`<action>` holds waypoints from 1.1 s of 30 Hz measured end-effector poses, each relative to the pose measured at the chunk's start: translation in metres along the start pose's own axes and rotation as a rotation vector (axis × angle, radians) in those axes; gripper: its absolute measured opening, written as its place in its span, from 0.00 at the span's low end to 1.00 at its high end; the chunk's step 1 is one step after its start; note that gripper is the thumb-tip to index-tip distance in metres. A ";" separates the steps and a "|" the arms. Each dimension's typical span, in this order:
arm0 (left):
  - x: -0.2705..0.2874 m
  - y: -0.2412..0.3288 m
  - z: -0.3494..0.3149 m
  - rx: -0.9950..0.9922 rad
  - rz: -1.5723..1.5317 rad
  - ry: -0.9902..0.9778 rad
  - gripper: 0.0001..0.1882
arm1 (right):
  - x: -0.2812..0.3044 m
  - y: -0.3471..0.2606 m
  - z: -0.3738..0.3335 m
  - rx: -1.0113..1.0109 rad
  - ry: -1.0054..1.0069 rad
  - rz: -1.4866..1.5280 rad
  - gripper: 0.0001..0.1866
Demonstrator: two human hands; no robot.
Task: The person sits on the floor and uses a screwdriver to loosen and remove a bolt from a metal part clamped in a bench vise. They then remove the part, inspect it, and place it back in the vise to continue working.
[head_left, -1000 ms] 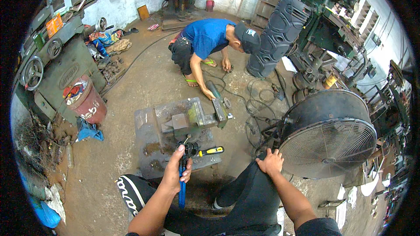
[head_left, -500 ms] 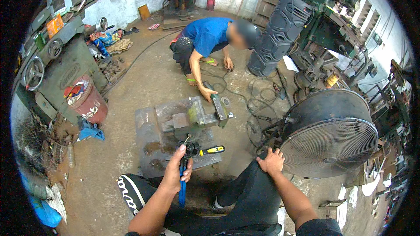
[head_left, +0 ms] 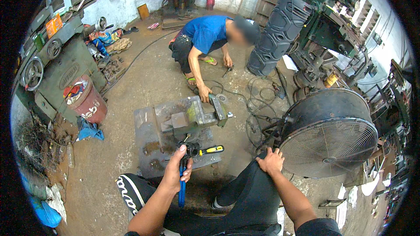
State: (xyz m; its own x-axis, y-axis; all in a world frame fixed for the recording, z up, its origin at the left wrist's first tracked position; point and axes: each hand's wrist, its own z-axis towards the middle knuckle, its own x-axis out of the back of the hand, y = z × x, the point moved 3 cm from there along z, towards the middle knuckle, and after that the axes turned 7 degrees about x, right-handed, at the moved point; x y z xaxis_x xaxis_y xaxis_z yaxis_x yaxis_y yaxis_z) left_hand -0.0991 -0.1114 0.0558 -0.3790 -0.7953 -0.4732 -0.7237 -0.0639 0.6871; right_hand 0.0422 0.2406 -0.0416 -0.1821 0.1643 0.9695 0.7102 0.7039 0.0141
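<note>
My left hand (head_left: 177, 168) is closed around a blue-handled tool (head_left: 182, 191) that looks like pliers. The tool's dark head meets a round black part (head_left: 192, 149), and I cannot make out where one ends and the other begins. Just right of that part lies a yellow-and-black screwdriver (head_left: 211, 150). Beyond them a green-grey bench vise (head_left: 197, 116) stands on a flat metal plate (head_left: 146, 148). My right hand (head_left: 271, 161) rests on my right knee, holding nothing, fingers spread.
A person in a blue shirt (head_left: 205, 32) crouches behind the vise, one hand beside it, the other holding a small dark thing. A large drum fan (head_left: 328, 144) stands at my right, near tangled cables (head_left: 258, 100). Machines and a red bucket (head_left: 92, 105) stand left.
The other person's hand beside the vise has shifted slightly left, and the small dark thing in their other hand shows more plainly. My hands have stayed in place.
</note>
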 end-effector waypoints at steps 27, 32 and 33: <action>0.001 0.000 0.003 0.058 0.034 0.010 0.38 | -0.001 0.002 0.000 0.003 -0.008 0.013 0.42; -0.004 0.002 0.007 0.068 0.015 -0.021 0.38 | 0.000 0.003 -0.003 0.010 0.036 0.019 0.41; -0.005 0.002 0.008 0.055 0.023 -0.017 0.38 | 0.000 0.004 -0.003 0.010 0.035 0.019 0.41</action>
State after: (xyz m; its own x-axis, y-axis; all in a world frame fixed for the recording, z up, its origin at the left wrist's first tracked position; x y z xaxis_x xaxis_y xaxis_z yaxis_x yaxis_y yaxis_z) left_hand -0.1032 -0.1027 0.0554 -0.4057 -0.7857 -0.4669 -0.7450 -0.0117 0.6669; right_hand 0.0469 0.2408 -0.0405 -0.1449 0.1539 0.9774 0.7063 0.7079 -0.0068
